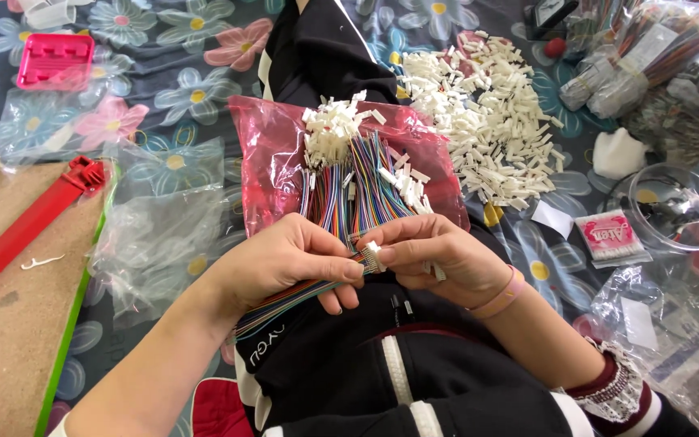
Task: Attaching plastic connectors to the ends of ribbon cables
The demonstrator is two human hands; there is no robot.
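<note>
Near centre of the head view, over the lap — left hand (289,263) closed around a flat rainbow ribbon cable (285,298), thumb and fingers pinching its end. Cable runs down-left from the hand across the dark trousers. Right hand (430,255) meets it from the right, fingertips pinched on a small white connector (374,249) at the cable end; the two hands touch there. Pink band on the right wrist.

Just beyond the hands: pink bag (264,133) on the lap with a bundle of finished cables (349,190), white plugs at their far ends. Far right of that, a loose pile of white connectors (487,105) on the floral cloth (188,89). Right edge — clear tub (677,206), bagged wire stock. Left: cork board (10,275) with a red bar (22,231), a pink tray (54,61) further off, and an empty clear bag (163,226) near the left arm.
</note>
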